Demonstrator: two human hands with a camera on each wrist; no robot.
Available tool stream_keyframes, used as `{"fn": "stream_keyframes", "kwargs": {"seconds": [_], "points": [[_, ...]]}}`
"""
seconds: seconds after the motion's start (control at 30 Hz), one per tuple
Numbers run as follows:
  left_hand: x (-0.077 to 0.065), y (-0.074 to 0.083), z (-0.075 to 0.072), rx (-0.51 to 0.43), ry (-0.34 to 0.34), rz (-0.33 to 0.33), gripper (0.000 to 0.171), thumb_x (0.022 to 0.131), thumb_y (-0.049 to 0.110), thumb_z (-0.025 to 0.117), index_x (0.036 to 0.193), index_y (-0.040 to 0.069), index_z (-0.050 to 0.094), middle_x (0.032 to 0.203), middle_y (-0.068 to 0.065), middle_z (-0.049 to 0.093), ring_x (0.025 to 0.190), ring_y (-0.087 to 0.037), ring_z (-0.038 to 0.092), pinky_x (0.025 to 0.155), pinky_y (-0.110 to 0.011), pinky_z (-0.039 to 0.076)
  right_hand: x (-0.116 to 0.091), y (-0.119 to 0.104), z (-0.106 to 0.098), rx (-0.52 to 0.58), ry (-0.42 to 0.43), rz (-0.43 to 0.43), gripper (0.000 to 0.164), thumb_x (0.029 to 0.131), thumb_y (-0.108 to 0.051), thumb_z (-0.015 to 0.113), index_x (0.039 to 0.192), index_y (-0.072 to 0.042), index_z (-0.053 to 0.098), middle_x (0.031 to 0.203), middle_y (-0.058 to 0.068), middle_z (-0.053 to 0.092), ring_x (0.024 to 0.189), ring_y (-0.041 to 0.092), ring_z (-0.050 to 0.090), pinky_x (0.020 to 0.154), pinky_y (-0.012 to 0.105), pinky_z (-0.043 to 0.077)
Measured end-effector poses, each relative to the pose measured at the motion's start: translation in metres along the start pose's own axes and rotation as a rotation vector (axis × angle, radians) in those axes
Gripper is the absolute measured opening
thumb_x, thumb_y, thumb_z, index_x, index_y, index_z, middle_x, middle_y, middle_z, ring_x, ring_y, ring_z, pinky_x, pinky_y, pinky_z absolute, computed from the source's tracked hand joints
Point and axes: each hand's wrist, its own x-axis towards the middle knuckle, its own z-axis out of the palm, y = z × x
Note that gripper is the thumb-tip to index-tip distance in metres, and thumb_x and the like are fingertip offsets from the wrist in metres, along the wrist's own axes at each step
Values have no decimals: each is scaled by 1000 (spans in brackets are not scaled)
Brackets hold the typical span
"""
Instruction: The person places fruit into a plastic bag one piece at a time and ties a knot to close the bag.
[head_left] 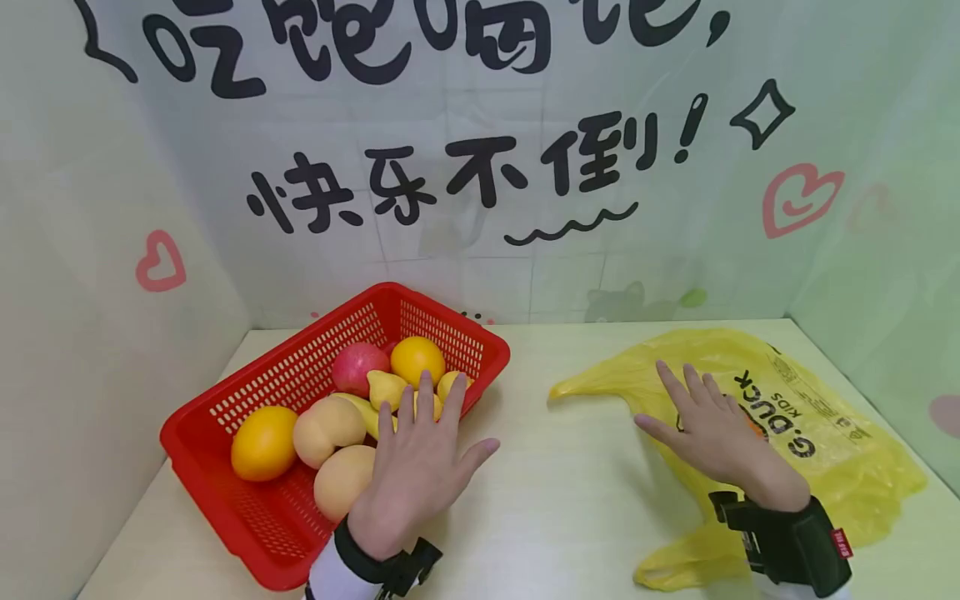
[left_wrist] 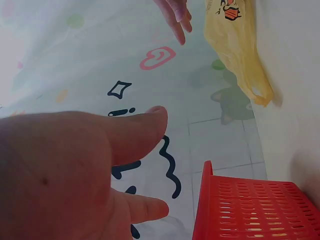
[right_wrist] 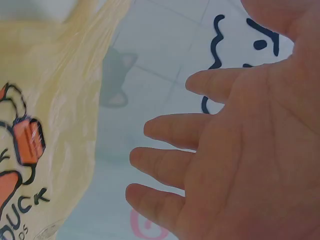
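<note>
My left hand (head_left: 417,467), fingers spread and straight, hangs over the right side of a red plastic basket (head_left: 197,467). In the basket lie two oranges (head_left: 264,443), a pinkish-red fruit (head_left: 360,367), peach-coloured round fruits (head_left: 343,482), a banana (head_left: 358,408) partly hidden, and several small yellow fruits (head_left: 387,389). Over the left edge of a yellow plastic bag (head_left: 825,483) my right hand (head_left: 720,437) is held with straight fingers and holds nothing. The bag lies flat, printed "G.DUCK KIDS", its handles toward the left. In the right wrist view the palm shows bare beside the bag (right_wrist: 70,125).
A pale table (head_left: 540,500) carries the basket on the left and the bag on the right, with bare surface between them. A printed cloth backdrop (head_left: 465,275) with black lettering and pink hearts stands behind and along both sides.
</note>
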Motion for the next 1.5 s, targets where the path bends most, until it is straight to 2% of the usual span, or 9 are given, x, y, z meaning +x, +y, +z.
{"fn": "stream_keyframes", "kwargs": {"seconds": [0.23,0.4,0.73,0.87,1.07,1.3,1.5], "points": [[-1,0,3,13,-31,1,82,92,59,55,157,19,25,161,-24,23,147,-49,22,117,-68,13,-1,28,1,-2,-39,49,92,98,-60,44,158,-2,6,154,44,5,137,68,5,105,79,9],[0,4,7,-11,-61,-16,83,90,55,60,157,19,25,162,-23,21,148,-48,21,117,-68,14,0,44,3,-1,-62,78,94,98,-60,44,157,1,5,152,46,4,136,69,3,103,81,9],[-1,12,18,-24,-38,-46,86,88,51,65,156,14,26,161,-26,18,146,-49,23,108,-73,28,2,68,4,-15,-118,126,95,98,-60,43,154,7,7,148,51,3,132,73,3,100,82,12],[0,16,22,-16,-22,-53,88,88,49,67,156,12,26,161,-26,18,146,-50,24,107,-71,32,3,73,7,-10,-148,146,97,96,-62,45,154,7,7,147,51,2,132,73,1,98,84,10],[3,19,25,-18,-5,-56,89,87,49,68,155,9,27,161,-26,21,144,-49,28,107,-69,34,6,80,11,-13,-187,146,101,95,-62,46,153,9,5,146,53,2,131,74,2,97,84,14],[5,23,28,-10,8,-53,90,87,48,69,155,7,26,160,-26,21,144,-47,29,107,-67,36,10,82,19,98,-222,153,107,93,-62,51,153,10,-1,144,54,-10,128,77,-11,99,84,3],[4,25,31,-28,23,-39,90,87,47,69,155,5,26,161,-26,20,145,-47,28,107,-66,36,14,77,24,77,-258,166,111,91,-67,51,153,8,-4,143,55,-11,126,79,-10,101,83,4]]}}
